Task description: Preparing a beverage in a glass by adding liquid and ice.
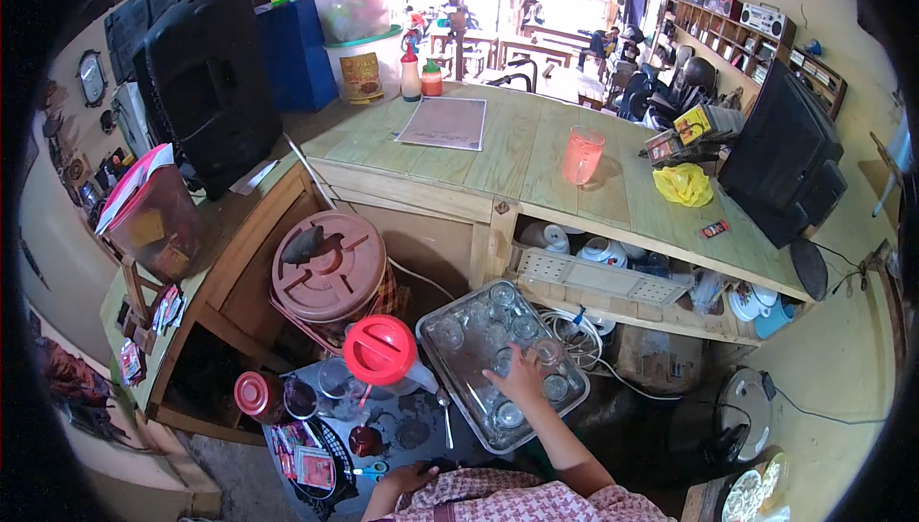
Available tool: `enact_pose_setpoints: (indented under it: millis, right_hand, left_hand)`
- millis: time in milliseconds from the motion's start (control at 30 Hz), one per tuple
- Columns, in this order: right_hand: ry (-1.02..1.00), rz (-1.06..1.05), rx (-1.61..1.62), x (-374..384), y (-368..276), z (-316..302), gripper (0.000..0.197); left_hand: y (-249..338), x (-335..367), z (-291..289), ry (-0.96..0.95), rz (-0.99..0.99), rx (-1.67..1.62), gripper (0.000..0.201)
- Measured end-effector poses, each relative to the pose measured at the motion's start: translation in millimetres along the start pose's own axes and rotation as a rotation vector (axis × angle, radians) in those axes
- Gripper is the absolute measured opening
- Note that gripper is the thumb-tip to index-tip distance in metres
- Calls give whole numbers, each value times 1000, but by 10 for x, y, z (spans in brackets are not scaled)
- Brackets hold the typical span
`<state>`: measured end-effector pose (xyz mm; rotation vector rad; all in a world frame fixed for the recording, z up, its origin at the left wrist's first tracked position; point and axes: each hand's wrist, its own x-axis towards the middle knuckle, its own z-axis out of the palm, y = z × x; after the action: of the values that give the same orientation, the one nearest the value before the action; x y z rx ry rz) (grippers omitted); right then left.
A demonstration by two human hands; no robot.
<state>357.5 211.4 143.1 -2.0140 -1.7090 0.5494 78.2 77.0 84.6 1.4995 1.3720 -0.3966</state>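
Handling a glass [500, 361] in the tray [461, 369] looks like my step.
I see my right hand's [521, 381] fingers spread, but can't tell if they grip; my left hand's [412, 477] curl near the scissors [371, 470], hold unclear. Lifting calls for a grip clear of neighbouring glasses [509, 415].

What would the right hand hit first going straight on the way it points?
For the right hand, probably the clear glass just beyond it in the metal tray. A nearer glass sits at its thumb side, perhaps already touched; depth is unclear from this single view.
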Motion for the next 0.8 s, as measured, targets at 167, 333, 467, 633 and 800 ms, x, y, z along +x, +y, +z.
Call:
enact_pose_setpoints:
  millis: [167, 333, 467, 633, 800]
  right_hand:
    - [-87, 215, -62, 112, -21, 275, 86]
    - [8, 177, -134, 149, 29, 359, 82]
    - [54, 86, -180, 153, 158, 350, 77]
    - [18, 172, -92, 81, -55, 162, 74]
    - [116, 142, -17, 46, -259, -23, 70]
  left_hand:
    - [-69, -141, -60, 19, 27, -50, 77]
    - [-243, -262, -70, 10, -34, -61, 82]
    - [-94, -522, -223, -12, -27, -46, 85]
    - [-307, -360, -88, 5, -16, -91, 86]
    - [-368, -308, -28, -57, 24, -110, 87]
